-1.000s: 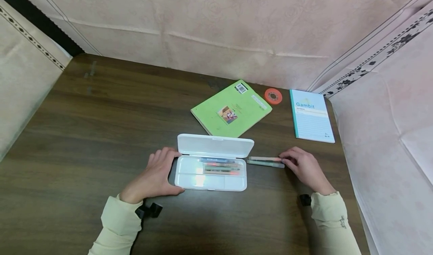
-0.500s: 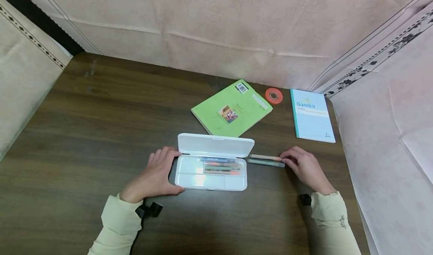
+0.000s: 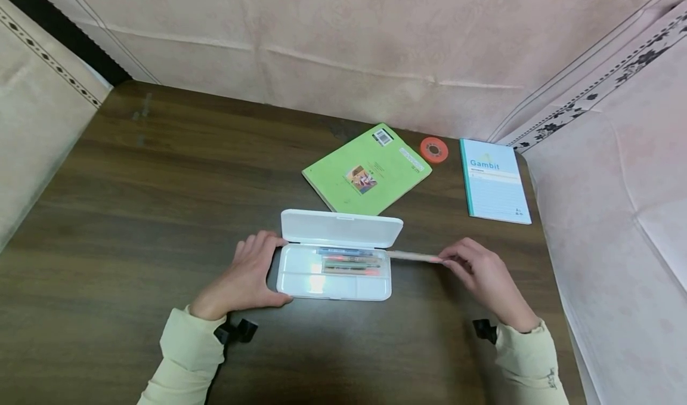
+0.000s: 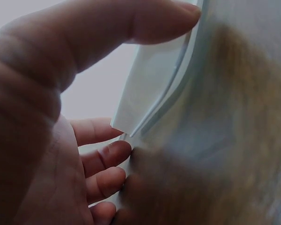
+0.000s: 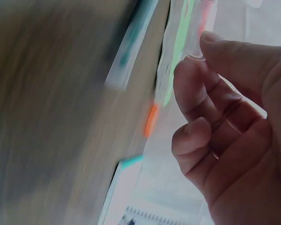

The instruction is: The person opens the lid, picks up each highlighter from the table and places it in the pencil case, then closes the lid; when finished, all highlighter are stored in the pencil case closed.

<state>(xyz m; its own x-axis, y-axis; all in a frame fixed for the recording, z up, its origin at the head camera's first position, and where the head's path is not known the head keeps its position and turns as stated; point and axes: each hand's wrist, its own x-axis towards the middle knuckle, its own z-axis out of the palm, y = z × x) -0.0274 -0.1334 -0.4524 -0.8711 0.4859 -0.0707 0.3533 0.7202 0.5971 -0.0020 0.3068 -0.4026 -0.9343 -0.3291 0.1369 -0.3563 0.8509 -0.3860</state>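
Note:
A white pencil case (image 3: 334,290) lies with its lid (image 3: 341,228) raised; several pens (image 3: 351,262) lie inside. My left hand (image 3: 244,277) holds the case's left end, thumb at the front corner and index finger at the back. In the left wrist view the thumb (image 4: 145,23) rests on the case's edge. My right hand (image 3: 485,277) pinches a clear pen with a pinkish end (image 3: 415,256) between thumb and fingers, right of the case. The right wrist view shows that pen (image 5: 203,21) raised off the table, apart from a green pen (image 5: 131,47) lying there.
Behind the case lies a green book (image 3: 367,169). An orange-red tape roll (image 3: 433,150) sits beside it, and a light blue notebook (image 3: 496,181) is at the right. Patterned cloth (image 3: 343,47) surrounds the brown wooden table (image 3: 161,202).
My right hand has lifted the pinkish-ended pen off the table and shifted it slightly left and toward me, over the green pen. My left hand stays at the case.

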